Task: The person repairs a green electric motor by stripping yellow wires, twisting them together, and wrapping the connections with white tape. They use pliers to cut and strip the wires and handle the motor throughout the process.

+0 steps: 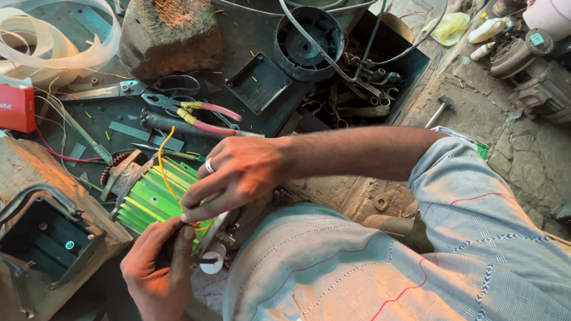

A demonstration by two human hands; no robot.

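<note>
A green finned motor body lies on its side at the bench edge, with a yellow wire curling up from it. My right hand, a ring on one finger, reaches across and pinches the wires at the motor's near end. My left hand comes up from below and grips the same near end of the motor, where a small white part shows. The fingertips of both hands meet there. What lies under the fingers is hidden.
Red-handled pliers, scissors and a dark tool lie on the bench behind the motor. A black housing sits at left, a round black cover and cables at the back, old motors on the floor at right.
</note>
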